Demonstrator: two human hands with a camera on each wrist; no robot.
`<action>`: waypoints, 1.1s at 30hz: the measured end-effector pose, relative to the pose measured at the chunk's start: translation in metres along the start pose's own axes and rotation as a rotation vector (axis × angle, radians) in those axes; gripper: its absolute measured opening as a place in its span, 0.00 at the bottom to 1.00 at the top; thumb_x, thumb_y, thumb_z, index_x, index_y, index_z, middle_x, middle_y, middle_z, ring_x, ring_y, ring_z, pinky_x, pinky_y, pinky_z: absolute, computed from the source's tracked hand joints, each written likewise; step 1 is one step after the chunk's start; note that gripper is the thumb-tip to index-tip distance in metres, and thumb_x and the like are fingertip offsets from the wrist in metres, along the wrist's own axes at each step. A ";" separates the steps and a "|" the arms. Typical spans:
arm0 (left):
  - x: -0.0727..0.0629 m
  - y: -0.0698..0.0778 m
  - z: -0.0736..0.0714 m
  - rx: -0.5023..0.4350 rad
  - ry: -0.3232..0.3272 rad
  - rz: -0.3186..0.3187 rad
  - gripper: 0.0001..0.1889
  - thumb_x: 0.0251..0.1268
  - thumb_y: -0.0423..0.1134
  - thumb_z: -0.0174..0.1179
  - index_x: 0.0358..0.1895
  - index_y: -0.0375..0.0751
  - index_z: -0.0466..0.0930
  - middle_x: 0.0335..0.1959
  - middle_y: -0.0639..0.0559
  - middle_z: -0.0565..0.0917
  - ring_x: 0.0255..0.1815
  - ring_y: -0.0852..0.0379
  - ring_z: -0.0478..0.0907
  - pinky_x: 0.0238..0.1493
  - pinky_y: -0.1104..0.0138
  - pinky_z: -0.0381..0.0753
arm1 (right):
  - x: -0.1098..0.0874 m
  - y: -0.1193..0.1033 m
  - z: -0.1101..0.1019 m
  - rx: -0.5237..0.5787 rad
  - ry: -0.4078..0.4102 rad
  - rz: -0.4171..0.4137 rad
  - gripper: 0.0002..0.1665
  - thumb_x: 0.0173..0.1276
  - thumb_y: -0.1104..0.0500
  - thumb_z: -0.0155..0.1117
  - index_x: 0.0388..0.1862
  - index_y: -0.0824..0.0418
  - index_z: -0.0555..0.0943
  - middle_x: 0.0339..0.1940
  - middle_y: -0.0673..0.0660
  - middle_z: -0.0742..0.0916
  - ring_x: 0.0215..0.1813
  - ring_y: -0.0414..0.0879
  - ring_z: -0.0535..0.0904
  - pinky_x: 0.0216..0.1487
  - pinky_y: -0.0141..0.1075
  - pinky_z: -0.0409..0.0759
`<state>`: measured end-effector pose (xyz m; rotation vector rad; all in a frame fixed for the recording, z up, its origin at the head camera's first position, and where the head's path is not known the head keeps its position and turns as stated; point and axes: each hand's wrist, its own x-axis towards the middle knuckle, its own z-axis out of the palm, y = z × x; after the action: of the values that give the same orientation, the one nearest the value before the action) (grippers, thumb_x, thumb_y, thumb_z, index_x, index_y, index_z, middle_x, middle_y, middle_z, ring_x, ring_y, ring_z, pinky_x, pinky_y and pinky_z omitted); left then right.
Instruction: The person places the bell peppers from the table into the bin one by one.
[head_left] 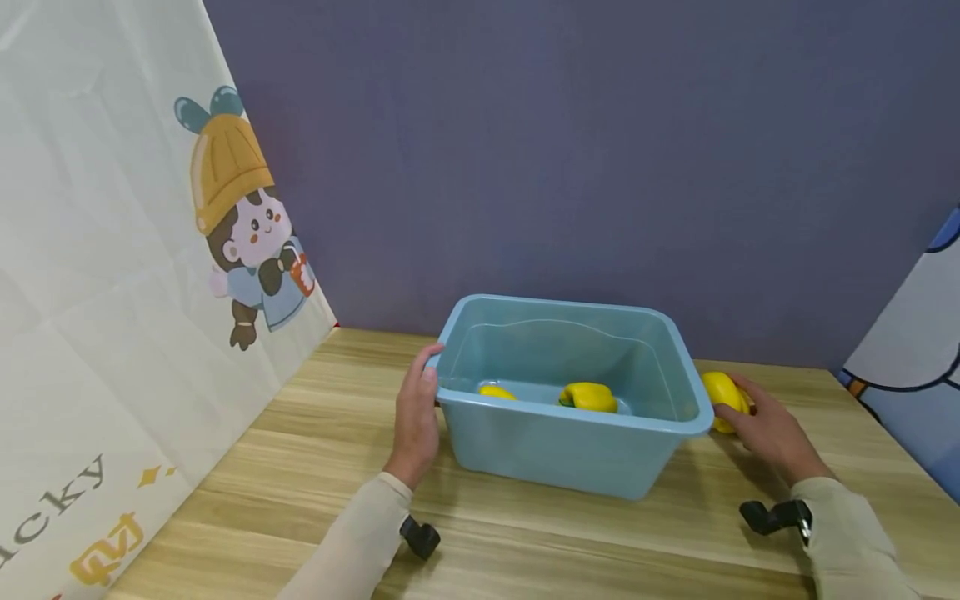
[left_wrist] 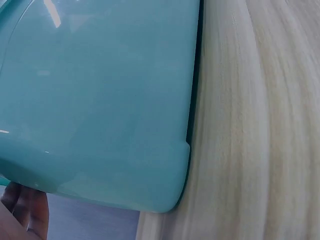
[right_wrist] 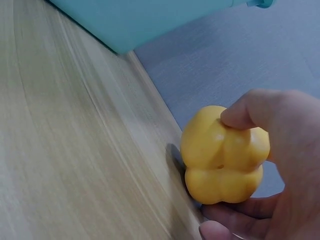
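Observation:
A light blue plastic bin (head_left: 555, 450) stands on the wooden table. My left hand (head_left: 417, 417) grips its left rim, and the left wrist view shows curled fingers (left_wrist: 37, 212) at the bin's edge. To the right of the bin, my right hand (head_left: 772, 429) holds a yellow bell pepper (right_wrist: 220, 155). Its thumb presses on one side and the fingers curl around the other, close over the table. Inside the bin lie another yellow bell pepper (head_left: 590, 397) and a yellow thing (head_left: 497, 392), mostly hidden by the front wall.
A dark grey-blue panel (head_left: 570, 167) rises behind the table (head_left: 315, 467). On the left hangs a white sheet (head_left: 97, 250) with a printed cartoon figure. At the far right, another printed sheet (head_left: 911, 342) borders the table's edge.

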<state>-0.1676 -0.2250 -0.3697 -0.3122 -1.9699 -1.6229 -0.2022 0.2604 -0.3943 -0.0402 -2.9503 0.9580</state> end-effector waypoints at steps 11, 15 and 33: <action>0.004 0.001 -0.003 0.008 -0.027 0.008 0.26 0.75 0.44 0.38 0.72 0.49 0.69 0.70 0.48 0.71 0.68 0.49 0.68 0.67 0.49 0.63 | 0.003 -0.004 0.000 -0.004 0.004 0.001 0.52 0.76 0.35 0.47 0.81 0.67 0.44 0.65 0.82 0.66 0.54 0.73 0.70 0.46 0.61 0.74; 0.004 0.001 -0.004 0.013 -0.023 0.023 0.25 0.75 0.44 0.38 0.70 0.49 0.72 0.69 0.47 0.72 0.66 0.48 0.69 0.65 0.48 0.64 | 0.004 -0.005 0.000 -0.001 0.001 -0.005 0.52 0.76 0.34 0.47 0.81 0.67 0.44 0.66 0.82 0.66 0.56 0.73 0.69 0.48 0.63 0.73; 0.002 -0.001 -0.002 -0.002 -0.029 0.068 0.25 0.77 0.47 0.37 0.69 0.47 0.72 0.68 0.46 0.72 0.65 0.48 0.69 0.65 0.48 0.64 | 0.002 0.001 0.000 -0.001 0.004 -0.009 0.52 0.76 0.35 0.46 0.80 0.69 0.44 0.65 0.82 0.65 0.55 0.73 0.70 0.48 0.64 0.73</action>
<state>-0.1692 -0.2273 -0.3695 -0.4019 -1.9574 -1.5863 -0.2039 0.2606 -0.3949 -0.0288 -2.9451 0.9545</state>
